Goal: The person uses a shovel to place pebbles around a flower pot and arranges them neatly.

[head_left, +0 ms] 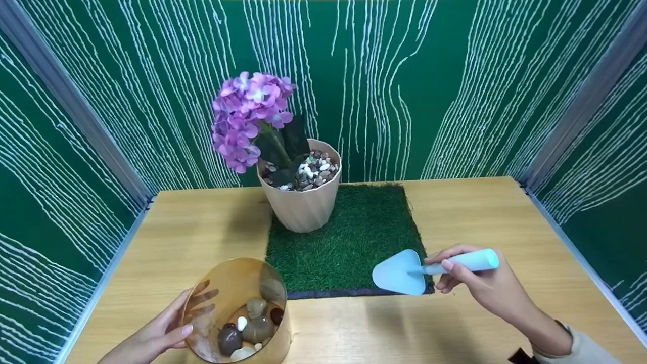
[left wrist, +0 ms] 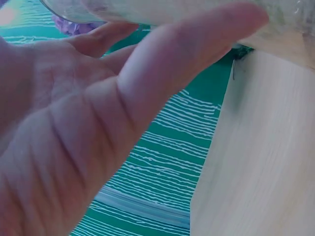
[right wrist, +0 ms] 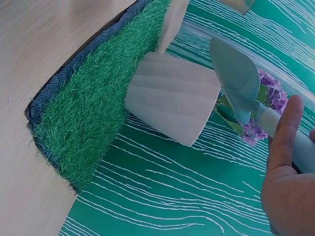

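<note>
The blue shovel (head_left: 407, 273) is up in the air, held in the right grip (head_left: 480, 285), near the front right corner of the grass mat (head_left: 359, 227). The left grip (head_left: 156, 331) holds the side of a brown see-through tub (head_left: 230, 278) with stones (head_left: 259, 329) inside. Farther back, a pot (head_left: 303, 210) of purple flowers (head_left: 252, 114) stands on the mat, which lies on the bench (head_left: 470, 217).

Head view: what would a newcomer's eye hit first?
The purple flowers first, leaning left out of the pale pot at the back of the green turf mat. Next is the light-blue trowel in the right hand, seen over the mat's near right corner. At lower left, the left hand grips an amber see-through container with stones inside.
</note>
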`<state>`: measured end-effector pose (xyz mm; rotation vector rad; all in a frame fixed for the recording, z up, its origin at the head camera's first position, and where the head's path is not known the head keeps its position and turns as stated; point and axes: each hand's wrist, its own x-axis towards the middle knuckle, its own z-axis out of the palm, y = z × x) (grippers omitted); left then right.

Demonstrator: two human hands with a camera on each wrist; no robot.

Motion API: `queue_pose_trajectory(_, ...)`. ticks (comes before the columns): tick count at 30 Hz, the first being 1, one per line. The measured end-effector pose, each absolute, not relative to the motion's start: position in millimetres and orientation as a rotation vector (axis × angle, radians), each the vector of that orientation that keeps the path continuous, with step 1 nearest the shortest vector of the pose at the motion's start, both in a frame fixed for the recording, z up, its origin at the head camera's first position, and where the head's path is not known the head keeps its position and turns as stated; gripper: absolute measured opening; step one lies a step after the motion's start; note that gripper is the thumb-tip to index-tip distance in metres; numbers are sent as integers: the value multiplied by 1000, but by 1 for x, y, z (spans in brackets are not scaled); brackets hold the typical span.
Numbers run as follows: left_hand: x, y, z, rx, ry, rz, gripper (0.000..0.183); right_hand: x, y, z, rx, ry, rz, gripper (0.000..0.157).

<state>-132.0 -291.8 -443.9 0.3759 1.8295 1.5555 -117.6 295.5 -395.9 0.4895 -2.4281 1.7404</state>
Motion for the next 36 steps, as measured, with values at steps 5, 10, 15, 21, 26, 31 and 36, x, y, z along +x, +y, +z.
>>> queue_pose_trajectory(5, -129, -287, -441, 410, 1845, 1536, 87, -118, 293, -392, 402, -2476, 1696, 17)
queue_pose_trajectory(10, -127, -283, -438, 320, 1713, 1619, 91, -119, 292, -389, 364, -2481, 1693, 17)
queue_pose_trajectory(15, -126, -276, -435, 260, 1722, 1637, 90, -119, 290, -386, 370, -2491, 1680, 17)
queue_pose_trajectory(21, -129, -264, -433, 315, 1716, 1635, 95, -118, 287, -385, 371, -2488, 1695, 17)
queue_pose_trajectory(26, -133, -252, -432, 506, 1834, 1561, 108, -117, 288, -385, 380, -2475, 1695, 17)
queue_pose_trajectory(31, -137, -239, -433, 560, 1863, 1548, 116, -117, 289, -384, 391, -2466, 1695, 17)
queue_pose_trajectory(36, -140, -227, -432, 549, 1878, 1542, 117, -117, 289, -382, 389, -2457, 1712, 17)
